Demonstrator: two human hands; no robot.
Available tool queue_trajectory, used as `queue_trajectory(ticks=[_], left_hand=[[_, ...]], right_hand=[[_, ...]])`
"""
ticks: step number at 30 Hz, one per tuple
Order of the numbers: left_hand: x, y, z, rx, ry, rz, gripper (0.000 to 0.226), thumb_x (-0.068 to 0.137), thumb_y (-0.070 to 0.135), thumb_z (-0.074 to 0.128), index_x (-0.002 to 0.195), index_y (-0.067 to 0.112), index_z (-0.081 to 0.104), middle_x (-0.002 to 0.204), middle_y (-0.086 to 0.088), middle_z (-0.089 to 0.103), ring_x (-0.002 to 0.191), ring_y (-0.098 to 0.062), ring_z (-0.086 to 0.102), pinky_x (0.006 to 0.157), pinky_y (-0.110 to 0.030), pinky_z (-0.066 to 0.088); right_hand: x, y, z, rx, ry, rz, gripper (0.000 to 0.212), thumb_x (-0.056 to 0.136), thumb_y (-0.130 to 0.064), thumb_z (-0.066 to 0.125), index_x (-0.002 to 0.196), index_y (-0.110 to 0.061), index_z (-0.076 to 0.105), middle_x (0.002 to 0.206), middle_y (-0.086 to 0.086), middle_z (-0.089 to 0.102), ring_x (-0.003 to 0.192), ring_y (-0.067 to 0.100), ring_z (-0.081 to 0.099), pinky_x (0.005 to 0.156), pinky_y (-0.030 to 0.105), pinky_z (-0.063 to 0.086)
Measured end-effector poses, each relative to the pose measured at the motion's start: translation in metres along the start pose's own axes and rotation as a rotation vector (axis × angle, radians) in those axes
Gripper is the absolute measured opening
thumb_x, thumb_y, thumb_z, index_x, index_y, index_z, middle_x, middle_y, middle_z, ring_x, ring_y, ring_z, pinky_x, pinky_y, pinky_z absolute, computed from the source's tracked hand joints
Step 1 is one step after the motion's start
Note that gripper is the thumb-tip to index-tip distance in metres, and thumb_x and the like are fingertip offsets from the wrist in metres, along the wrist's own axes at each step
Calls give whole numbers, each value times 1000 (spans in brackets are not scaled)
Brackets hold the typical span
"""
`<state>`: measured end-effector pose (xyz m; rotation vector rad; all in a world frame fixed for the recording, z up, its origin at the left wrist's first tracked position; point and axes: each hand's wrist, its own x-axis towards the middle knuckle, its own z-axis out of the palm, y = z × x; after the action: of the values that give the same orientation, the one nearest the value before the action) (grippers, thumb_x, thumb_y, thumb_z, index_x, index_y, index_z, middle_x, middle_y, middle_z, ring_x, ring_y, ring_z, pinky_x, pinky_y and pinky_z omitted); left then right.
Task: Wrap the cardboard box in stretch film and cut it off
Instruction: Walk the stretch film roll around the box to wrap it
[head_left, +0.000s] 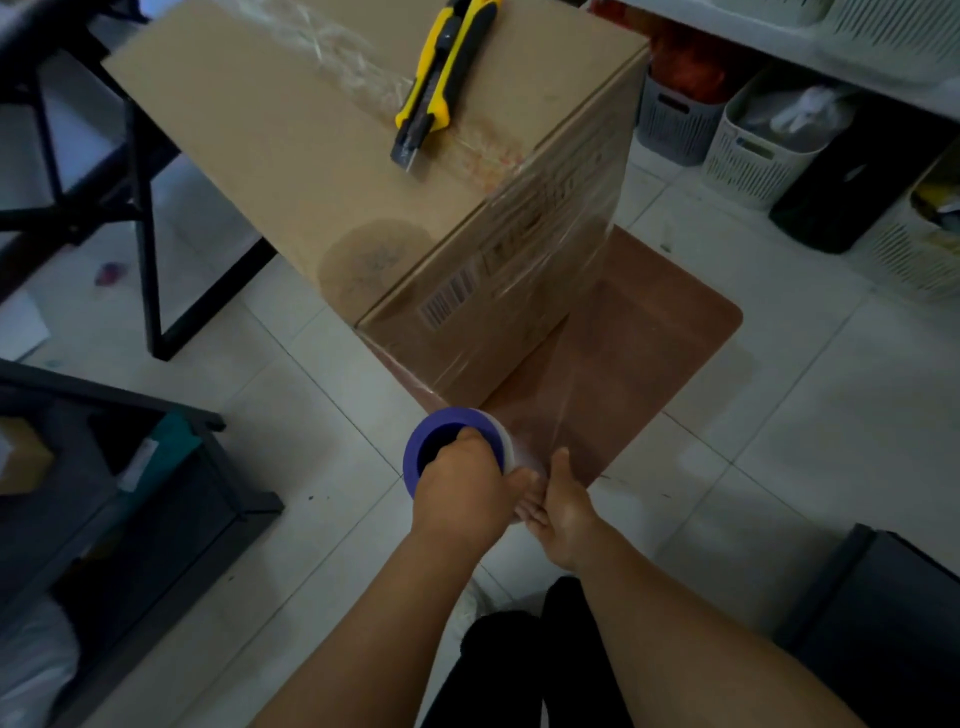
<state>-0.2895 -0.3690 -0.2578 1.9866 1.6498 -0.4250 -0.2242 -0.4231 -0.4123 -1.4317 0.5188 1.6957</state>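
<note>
A tall cardboard box (332, 156) stands on a brown mat (660, 332), its right side covered in clear stretch film (566, 208). A sheet of film runs from the box's right corner down to the roll (441, 436), which has a purple core. My left hand (462, 493) grips the roll from above, thumb hooked inside the core. My right hand (563, 506) holds the roll's lower right side, fingers under it. A yellow and black utility knife (441, 78) lies on the box top, blade end toward me.
Black table legs (145, 228) stand left of the box. A dark shelf unit (130, 493) is at lower left. Slotted baskets (769, 140) and a black bin (852, 176) line the right wall. A dark case (883, 613) sits at lower right.
</note>
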Motion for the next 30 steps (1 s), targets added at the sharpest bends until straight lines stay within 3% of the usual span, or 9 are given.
queue_trajectory(ticks=[3,8,12,14,17,19,25,27,30], left_hand=[[5,-10,-2,16,6,36,46,87,41,61,118,9,49,86,0,54,76,-15,56,72,-26,52],[11,-36,-9,40,2,103,47,87,42,62,118,10,49,86,1,52,76,-14,54,70,-24,48],[14,-56,-14,86,-10,172,48,87,43,62,117,8,49,85,0,52,73,-15,54,68,-24,49],[16,-66,-15,95,-14,197,48,87,43,62,118,8,48,85,0,52,74,-15,54,69,-25,49],[21,-78,-18,96,-18,206,48,87,43,62,117,8,48,87,-2,56,77,-17,57,71,-26,49],[25,-85,-22,113,-19,219,49,87,45,61,117,8,49,89,-4,58,79,-19,59,71,-28,50],[39,-99,-33,145,-16,253,52,85,49,61,113,6,51,92,-9,65,83,-22,64,74,-31,53],[44,-104,-36,163,-21,258,53,86,50,60,113,5,52,93,-11,66,84,-23,65,73,-30,53],[49,-108,-40,190,-35,256,55,87,51,57,116,5,51,97,-11,66,86,-22,65,72,-29,51]], right_hand=[[3,8,8,34,7,-49,54,95,-64,24,88,-18,50,36,-9,49,38,3,46,102,29,45],[8,24,27,68,32,-123,73,97,-62,23,137,-6,49,76,1,62,75,12,57,111,33,37],[14,42,44,98,58,-112,58,95,-65,21,100,-19,57,80,-1,56,77,10,53,100,27,38],[13,48,55,111,54,-105,53,95,-65,20,73,-24,45,69,-5,47,65,8,45,87,24,40],[14,57,67,139,39,-139,51,96,-64,19,67,-27,37,57,-8,43,57,8,36,60,21,34],[17,62,74,167,33,-152,50,95,-66,19,68,-27,37,61,-8,41,57,8,34,56,22,31],[35,74,92,168,61,-155,60,91,-71,19,90,-24,56,77,-3,49,69,11,45,74,22,38],[42,77,96,160,51,-149,79,91,-72,18,134,-16,53,118,5,63,110,17,56,99,28,36],[38,76,103,163,39,-145,82,92,-70,18,150,-14,34,146,7,47,136,20,41,112,32,27]])
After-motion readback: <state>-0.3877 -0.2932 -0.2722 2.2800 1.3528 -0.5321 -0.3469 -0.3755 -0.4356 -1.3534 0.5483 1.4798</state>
